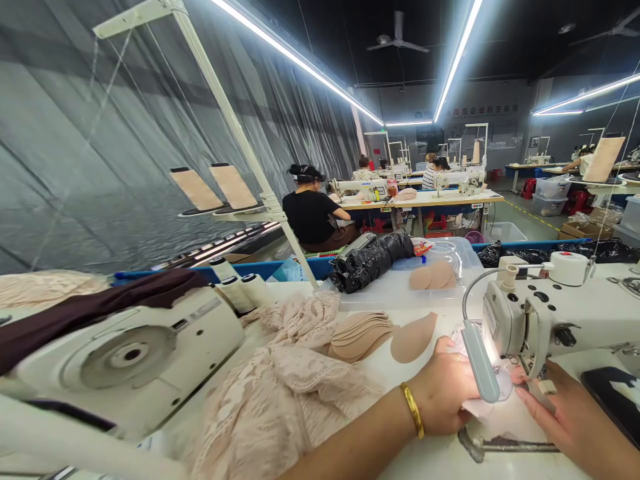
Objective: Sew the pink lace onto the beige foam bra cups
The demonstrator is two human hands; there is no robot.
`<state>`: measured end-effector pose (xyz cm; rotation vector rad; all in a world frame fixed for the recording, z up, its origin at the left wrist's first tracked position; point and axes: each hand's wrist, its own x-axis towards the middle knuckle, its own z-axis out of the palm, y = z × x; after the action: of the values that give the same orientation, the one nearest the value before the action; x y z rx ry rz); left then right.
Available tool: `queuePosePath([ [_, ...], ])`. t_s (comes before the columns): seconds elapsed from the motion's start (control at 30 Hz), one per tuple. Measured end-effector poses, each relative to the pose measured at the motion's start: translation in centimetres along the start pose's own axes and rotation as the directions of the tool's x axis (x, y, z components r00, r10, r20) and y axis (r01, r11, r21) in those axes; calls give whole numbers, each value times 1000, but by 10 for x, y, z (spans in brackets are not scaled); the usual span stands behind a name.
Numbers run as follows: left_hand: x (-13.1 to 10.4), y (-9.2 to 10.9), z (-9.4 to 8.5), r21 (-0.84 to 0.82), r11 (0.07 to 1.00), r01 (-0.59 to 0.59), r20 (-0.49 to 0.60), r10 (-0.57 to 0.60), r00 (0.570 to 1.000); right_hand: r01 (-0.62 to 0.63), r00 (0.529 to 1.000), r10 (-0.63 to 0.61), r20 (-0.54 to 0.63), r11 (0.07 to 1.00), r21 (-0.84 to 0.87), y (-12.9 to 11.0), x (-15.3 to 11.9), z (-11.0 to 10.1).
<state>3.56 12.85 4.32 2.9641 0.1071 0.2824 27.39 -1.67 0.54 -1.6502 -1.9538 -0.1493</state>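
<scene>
Pale pink fabric lies on the sewing machine's bed beneath the white machine head. My left hand, with a gold bangle at the wrist, is closed on the fabric's left side; a grey lamp hides its fingertips. My right hand grips the fabric on the right, thumb on top near the needle area, its other fingers partly behind the machine head. Left of my hands are a single beige teardrop-shaped pad, a fanned stack of beige pads and a heap of beige lace.
At the left stands another machine with dark cloth over it, beside white thread cones. A clear plastic lid bears round pads and a black plastic bundle. Beyond, a person in black sits near more sewing tables.
</scene>
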Motion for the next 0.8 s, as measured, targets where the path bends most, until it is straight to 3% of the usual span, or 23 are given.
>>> queuePosePath([
  [0.27, -2, 0, 3, 53, 999, 4, -20, -3, 1000, 53, 995, -45, 92, 995, -83, 9, -6, 2],
  [0.53, -4, 2, 12, 145, 989, 36, -47, -30, 998, 58, 997, -57, 45, 998, -22, 17, -9, 9],
  [0.7, -6, 5, 19, 170, 985, 12, -64, -2, 998, 120, 993, -120, -3, 992, -41, 10, -6, 7],
  [0.8, -10, 11, 19, 205, 979, -14, -77, 31, 997, 147, 988, -147, 37, 989, 16, 3, -6, 4],
])
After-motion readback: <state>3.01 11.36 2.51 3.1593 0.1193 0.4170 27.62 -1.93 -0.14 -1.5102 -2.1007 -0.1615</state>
